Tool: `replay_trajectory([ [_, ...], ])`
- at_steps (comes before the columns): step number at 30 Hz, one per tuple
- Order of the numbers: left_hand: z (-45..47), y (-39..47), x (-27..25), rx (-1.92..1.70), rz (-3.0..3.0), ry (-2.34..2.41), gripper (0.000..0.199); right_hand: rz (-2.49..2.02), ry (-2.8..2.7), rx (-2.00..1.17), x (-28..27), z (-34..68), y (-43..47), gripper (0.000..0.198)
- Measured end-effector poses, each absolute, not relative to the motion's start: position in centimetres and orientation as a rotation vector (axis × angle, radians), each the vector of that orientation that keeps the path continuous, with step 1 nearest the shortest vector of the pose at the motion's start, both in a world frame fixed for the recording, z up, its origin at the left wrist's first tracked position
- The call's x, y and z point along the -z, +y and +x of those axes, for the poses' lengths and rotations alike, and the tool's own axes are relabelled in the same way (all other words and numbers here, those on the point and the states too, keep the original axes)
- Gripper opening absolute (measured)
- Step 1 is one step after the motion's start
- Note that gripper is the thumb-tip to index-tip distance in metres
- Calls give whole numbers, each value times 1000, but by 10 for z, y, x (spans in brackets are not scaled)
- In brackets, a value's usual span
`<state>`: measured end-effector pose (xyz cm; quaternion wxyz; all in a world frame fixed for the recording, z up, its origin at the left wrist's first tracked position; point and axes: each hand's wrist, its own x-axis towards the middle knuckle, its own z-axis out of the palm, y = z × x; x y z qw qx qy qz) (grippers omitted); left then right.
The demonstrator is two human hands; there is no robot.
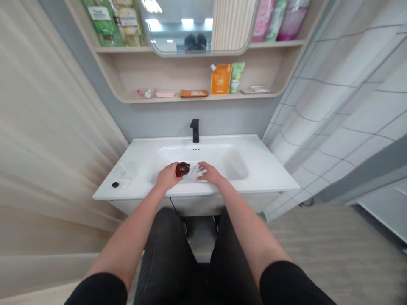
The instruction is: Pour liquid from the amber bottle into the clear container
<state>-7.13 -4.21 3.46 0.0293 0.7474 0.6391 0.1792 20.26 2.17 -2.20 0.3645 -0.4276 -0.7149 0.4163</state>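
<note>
My left hand (168,177) is closed around a small red-brown bottle (182,169), tilted so that its neck points to the right, over the front of the white sink (237,165). Just right of the bottle's mouth is a clear, shiny object (195,171), perhaps plastic or glass; its kind is not plain. The fingers of my right hand (208,173) curl around that clear object. On the counter to the left lies a small black cap (115,184), with a crumpled clear plastic piece (127,171) close to it.
A black faucet (195,131) stands behind the basin. Above, a wall shelf (165,70) holds an orange pouch (221,79), a green tube (236,77), a flat orange packet (193,93) and several bottles beside a mirror (181,25). A beige curtain (41,148) hangs at left.
</note>
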Motion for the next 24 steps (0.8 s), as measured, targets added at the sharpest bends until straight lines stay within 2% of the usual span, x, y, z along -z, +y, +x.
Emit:
replay_trajectory([
  [24, -67, -46, -36, -562, 2425, 2001, 64, -1136, -1866, -1056, 14, 203, 17, 83],
])
